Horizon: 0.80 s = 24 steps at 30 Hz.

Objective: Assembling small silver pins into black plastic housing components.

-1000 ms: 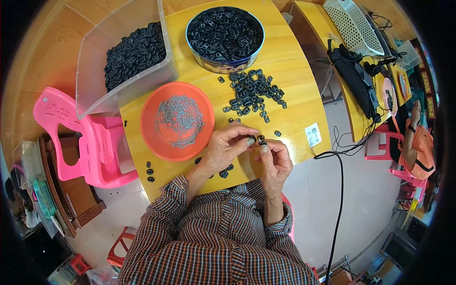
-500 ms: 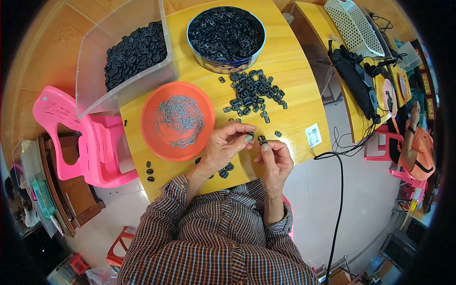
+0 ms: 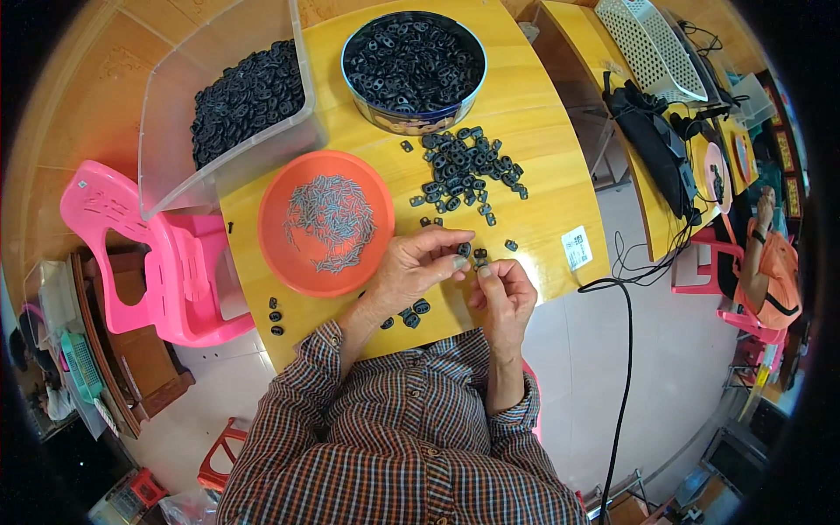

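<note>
Over the near part of the yellow table [image 3: 542, 166], my left hand [image 3: 411, 271] pinches a small black two-holed plastic piece [image 3: 464, 250] between thumb and fingertips. My right hand [image 3: 505, 297], close beside it, grips another small black plastic piece [image 3: 480, 255] with thumb and forefinger. The two pieces are nearly touching; the fingers partly hide both. To the left stands an orange bowl [image 3: 278, 267] with many thin grey metal bits [image 3: 328, 219], too small to tell whether springs or pins. Beyond my hands lies a loose heap of black two-holed pieces [image 3: 459, 166].
A round tin [image 3: 420, 121] and a clear plastic bin [image 3: 166, 166], both filled with black pieces, stand at the back. Several pieces [image 3: 411, 319] lie by my left wrist. A pink chair [image 3: 166, 271] stands left. Another person's arm [image 3: 758, 254] shows far right, past a black cable [image 3: 626, 367].
Both hands have shifted only slightly, and the two held pieces have come a little closer together. The tin, bowl and heap look the same.
</note>
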Tool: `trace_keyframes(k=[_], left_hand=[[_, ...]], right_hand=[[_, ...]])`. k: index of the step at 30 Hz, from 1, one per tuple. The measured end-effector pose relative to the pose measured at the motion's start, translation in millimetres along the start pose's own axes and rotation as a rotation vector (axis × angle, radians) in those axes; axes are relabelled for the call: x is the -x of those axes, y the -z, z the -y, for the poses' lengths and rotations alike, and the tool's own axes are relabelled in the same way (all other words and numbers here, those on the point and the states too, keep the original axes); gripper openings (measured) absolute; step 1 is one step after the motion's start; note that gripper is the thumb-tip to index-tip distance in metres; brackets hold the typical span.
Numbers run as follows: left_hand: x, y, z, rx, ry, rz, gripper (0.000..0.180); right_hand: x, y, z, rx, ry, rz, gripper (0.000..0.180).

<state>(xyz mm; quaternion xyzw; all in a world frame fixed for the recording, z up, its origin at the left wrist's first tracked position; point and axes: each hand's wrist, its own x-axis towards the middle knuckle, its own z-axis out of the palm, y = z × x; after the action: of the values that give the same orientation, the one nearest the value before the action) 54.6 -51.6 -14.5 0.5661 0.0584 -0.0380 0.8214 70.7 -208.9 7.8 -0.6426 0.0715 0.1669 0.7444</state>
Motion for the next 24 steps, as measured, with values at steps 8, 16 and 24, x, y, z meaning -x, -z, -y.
trace_keyframes(k=[8,16,24], left_hand=[[0.3,0.3,-1.0,-0.007,-0.012,0.037,0.032],[0.6,2.8,-1.3,-0.023,-0.021,0.055,0.031],[1.6,3.5,-5.3,-0.037,0.059,0.026,0.03]], right_hand=[[-1.6,2.5,-1.7,0.007,-0.001,0.031,0.011],[-1.2,2.9,-0.9,0.066,-0.02,0.014,0.012],[-0.8,1.5,-0.1,0.081,-0.011,0.016,0.013]])
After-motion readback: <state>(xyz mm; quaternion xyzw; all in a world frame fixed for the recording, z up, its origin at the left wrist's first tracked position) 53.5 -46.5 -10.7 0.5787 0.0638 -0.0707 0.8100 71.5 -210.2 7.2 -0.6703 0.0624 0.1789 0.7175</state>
